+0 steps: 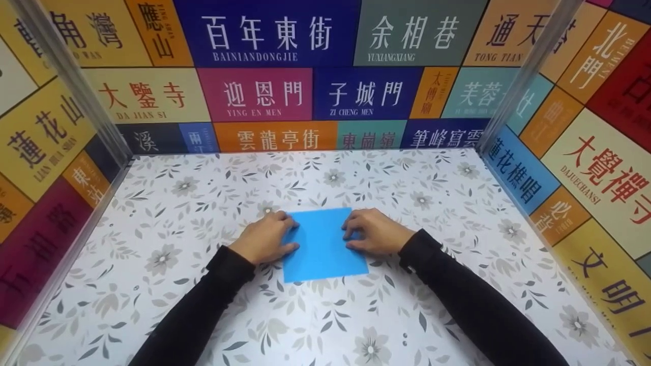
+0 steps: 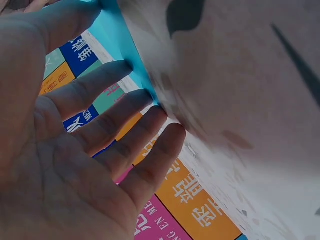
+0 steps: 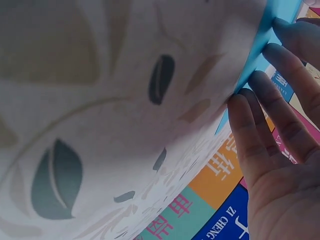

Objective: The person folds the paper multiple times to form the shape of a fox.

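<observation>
A square sheet of blue paper point(image 1: 325, 249) lies flat on the table, turned slightly. At its left edge rests my left hand point(image 1: 264, 238), fingertips and thumb touching the sheet. My right hand point(image 1: 377, 232) touches the right edge with bent fingers. The left wrist view shows the left hand's fingers point(image 2: 110, 122) spread, their tips down on or beside the blue paper point(image 2: 112, 32). In the right wrist view, the right hand's fingertips point(image 3: 257, 77) meet the blue paper point(image 3: 259, 47) along its edge. Neither hand lifts or grips the sheet.
The white table point(image 1: 203, 315) has a grey floral print. Panels with large Chinese lettering stand as walls at the back point(image 1: 269, 30), on the left point(image 1: 46, 127) and on the right point(image 1: 595, 168). Clear strips point(image 1: 76, 71) run along the corners.
</observation>
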The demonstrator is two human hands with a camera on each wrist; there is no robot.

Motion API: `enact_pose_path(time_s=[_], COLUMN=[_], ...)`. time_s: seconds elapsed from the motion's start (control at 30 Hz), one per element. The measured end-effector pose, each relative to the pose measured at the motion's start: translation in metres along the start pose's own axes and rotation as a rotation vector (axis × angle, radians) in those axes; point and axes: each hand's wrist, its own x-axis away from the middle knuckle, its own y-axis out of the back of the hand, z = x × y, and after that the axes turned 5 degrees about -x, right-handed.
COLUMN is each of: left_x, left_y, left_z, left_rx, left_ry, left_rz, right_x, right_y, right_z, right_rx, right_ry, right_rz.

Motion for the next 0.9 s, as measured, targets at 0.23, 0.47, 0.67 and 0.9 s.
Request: enact_pose_path(time_s=[0.23, 0.47, 0.67, 0.9], left_x=[0.0005, -0.0005, -0.0003, -0.0007], left_y=[0.0001, -0.001, -0.0056, -0.0092], left_z=[0.0011, 0.0023, 0.0024, -0.0035], left_rx=[0.013, 0.027, 0.049, 0.043], left_ry=[-0.008, -0.01, -0.012, -0.036], left_rz=[-0.017, -0.024, -0.027, -0.013], right_x=[0.0028, 0.0035, 0.0033, 0.003], right_y=[-0.0031, -0.0066, -0.0085, -0.0089], right_z=[0.0009, 0.0025, 0.0049, 0.0093], right_rx=[0.007, -0.003, -0.021, -0.012], right_ry=[-0.026, -0.04, -0.04, -0.04], right_rz=[-0.003, -0.017, -0.021, -0.03])
